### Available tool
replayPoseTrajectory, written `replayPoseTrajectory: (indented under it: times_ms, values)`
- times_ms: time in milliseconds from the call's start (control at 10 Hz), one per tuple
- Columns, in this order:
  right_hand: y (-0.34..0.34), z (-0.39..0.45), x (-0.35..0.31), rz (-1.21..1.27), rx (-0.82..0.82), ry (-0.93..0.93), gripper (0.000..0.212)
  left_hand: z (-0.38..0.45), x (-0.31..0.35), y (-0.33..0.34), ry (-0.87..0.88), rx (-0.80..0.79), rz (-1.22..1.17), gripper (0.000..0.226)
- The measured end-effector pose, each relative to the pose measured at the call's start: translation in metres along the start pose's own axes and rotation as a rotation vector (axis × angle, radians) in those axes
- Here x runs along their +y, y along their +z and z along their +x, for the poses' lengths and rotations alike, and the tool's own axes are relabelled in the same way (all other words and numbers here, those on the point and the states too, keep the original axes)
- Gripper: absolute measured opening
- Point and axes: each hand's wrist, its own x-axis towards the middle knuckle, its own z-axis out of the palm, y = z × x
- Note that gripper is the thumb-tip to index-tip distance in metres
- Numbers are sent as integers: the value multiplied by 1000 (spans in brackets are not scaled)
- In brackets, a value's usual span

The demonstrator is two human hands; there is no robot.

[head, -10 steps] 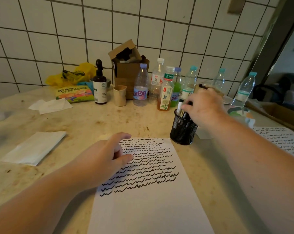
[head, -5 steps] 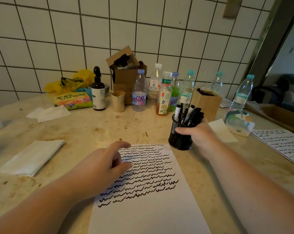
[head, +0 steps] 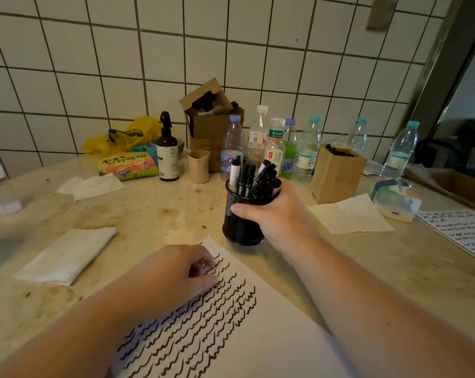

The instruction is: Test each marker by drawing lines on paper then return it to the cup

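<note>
White tiles with dark grout back a stained beige countertop [head: 154, 214], crowded along the wall with plastic bottles [head: 307, 154], a brown pump bottle [head: 167, 156], a small paper cup [head: 198, 166] and an open cardboard box [head: 209, 124]. Near the middle stands the black mesh cup [head: 240, 227] of markers [head: 247, 177] (mostly black, one with a white barrel) – the right hand [head: 280, 214] is wrapped around its upper half, thumb across the front. Just in front of the cup lies the paper [head: 272, 345], its upper part filled with rows of wavy black lines. The left hand [head: 173, 274] rests on the sheet's top left corner, fingers curled and holding nothing – pressing the page flat. Folded tissues [head: 64, 255] lie to the left.
</note>
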Motion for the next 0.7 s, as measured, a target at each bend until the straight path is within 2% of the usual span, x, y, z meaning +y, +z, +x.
replayPoseTrajectory:
  times_ms: [100, 300, 400, 600, 700]
  values:
    - [4, -1, -9, 49, 56, 9, 77, -1, -1, 0, -3, -33, 47, 30]
    - [28, -14, -8, 47, -85, 28, 81, 1, -1, -3, -44, 24, 27, 10]
    - [41, -25, -2, 1, -93, 30, 77, 0, -1, -2, -17, 22, 16, 13]
    - [49, -31, 11, -98, -46, 24, 85, 1, -4, -1, 1, 29, -9, 15]
    - [41, -33, 13, -122, -72, 76, 76, -1, -2, -2, -22, 13, -46, 13]
